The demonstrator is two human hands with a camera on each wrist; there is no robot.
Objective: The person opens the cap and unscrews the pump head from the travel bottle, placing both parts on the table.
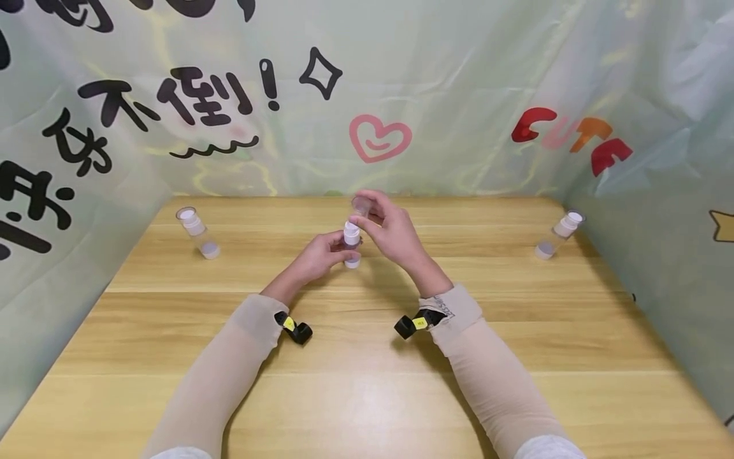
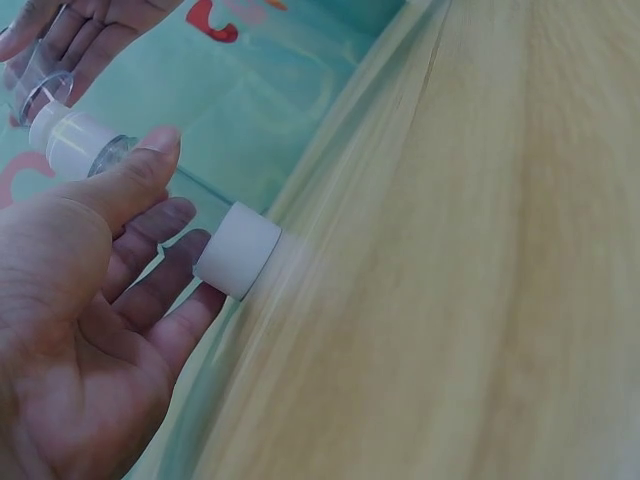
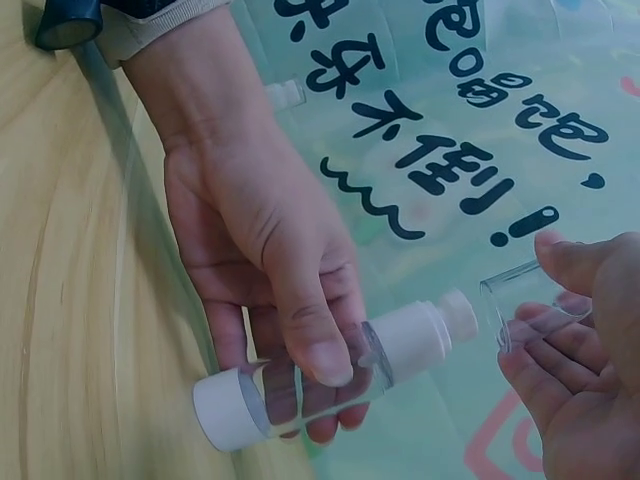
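Note:
My left hand [image 1: 317, 257] grips a small clear pump bottle [image 1: 352, 237] with a white base and white collar. In the left wrist view, the thumb lies along the bottle's clear body and the white base [image 2: 238, 250] sticks out past the fingers. The bottle stands roughly upright in the head view. My right hand [image 1: 395, 231] holds a clear cap [image 1: 361, 204] just above the white pump head. A narrow gap between pump head [image 3: 459, 316] and cap [image 3: 530, 305] shows in the right wrist view.
Two similar bottles stand on the wooden table [image 1: 367, 408], one at the back left [image 1: 197, 231] and one at the back right [image 1: 568, 224]. A printed pale green curtain [image 1: 459, 83] encloses the table's back and sides.

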